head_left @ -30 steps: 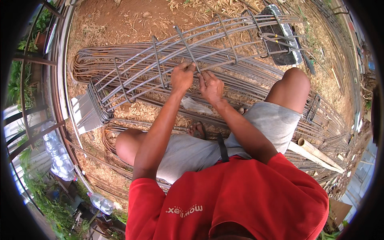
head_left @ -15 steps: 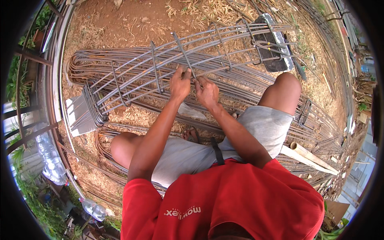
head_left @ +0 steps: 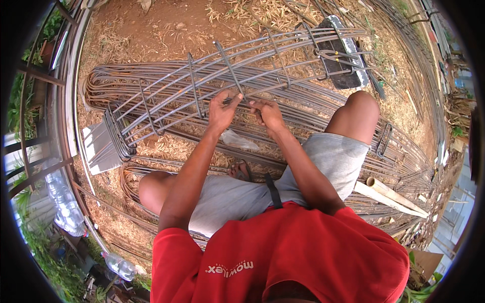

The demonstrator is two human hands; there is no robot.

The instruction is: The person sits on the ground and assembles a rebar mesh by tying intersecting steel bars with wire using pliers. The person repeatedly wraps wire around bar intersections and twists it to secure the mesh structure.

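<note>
A long rebar cage of steel bars (head_left: 166, 99) with square stirrups lies slantwise before me. At the near lower end of one stirrup (head_left: 228, 63), my left hand (head_left: 221, 112) is closed, its thumb and forefinger against the steel. My right hand (head_left: 269, 115) is just right of it, fingers curled and pinched; whatever is between them is too small to make out. Pincers (head_left: 331, 53) with yellowish marks on the handles rest on the cage's right end. Several more stirrups (head_left: 119, 132) are bunched at its left end.
Beneath the cage lies a large pile of bent rusty rebar (head_left: 96, 87). A black-and-white block (head_left: 343, 73) supports the right end; a grey sheet (head_left: 98, 151) lies at the left. Bamboo (head_left: 396, 197) is at my right, and plastic bottles (head_left: 65, 204) at my left.
My left hand has shifted slightly down and left, and my right hand slightly right, so they are a little farther apart. The cage has tilted or shifted very slightly.
</note>
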